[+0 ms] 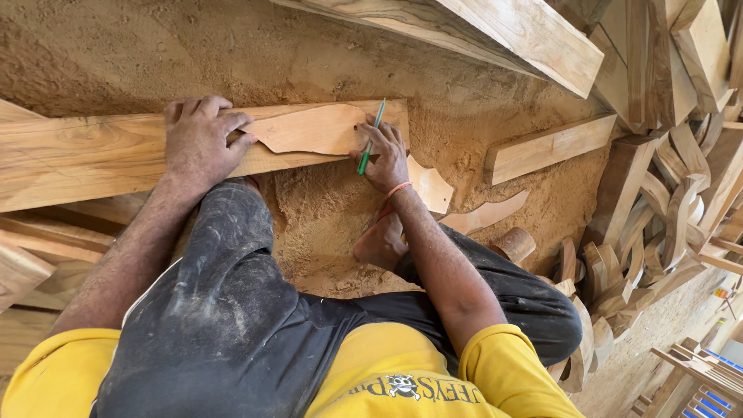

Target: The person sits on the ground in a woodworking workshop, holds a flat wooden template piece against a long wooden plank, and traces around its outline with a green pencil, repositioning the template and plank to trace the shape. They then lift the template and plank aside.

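A curved wooden template [309, 130] lies flat on a long plank [93, 151], which runs from nine o'clock toward the centre of the view across a sawdust-covered floor [325, 209]. The left hand [203, 139] presses down on the template's left end, fingers spread, its grip closed on nothing. The right hand [385, 159] sits at the template's right end, at about one o'clock from the person's knee, its grip pinched around a green pencil [370, 139] whose tip seems to meet the template's edge, though the fingers hide the exact contact. Just below that hand lies a pale curved offcut [429, 186], and another [487, 214] rests beyond it toward four o'clock. A short board [549, 147] lies at three o'clock, and stacked curved wooden parts [665, 201] crowd the right side.
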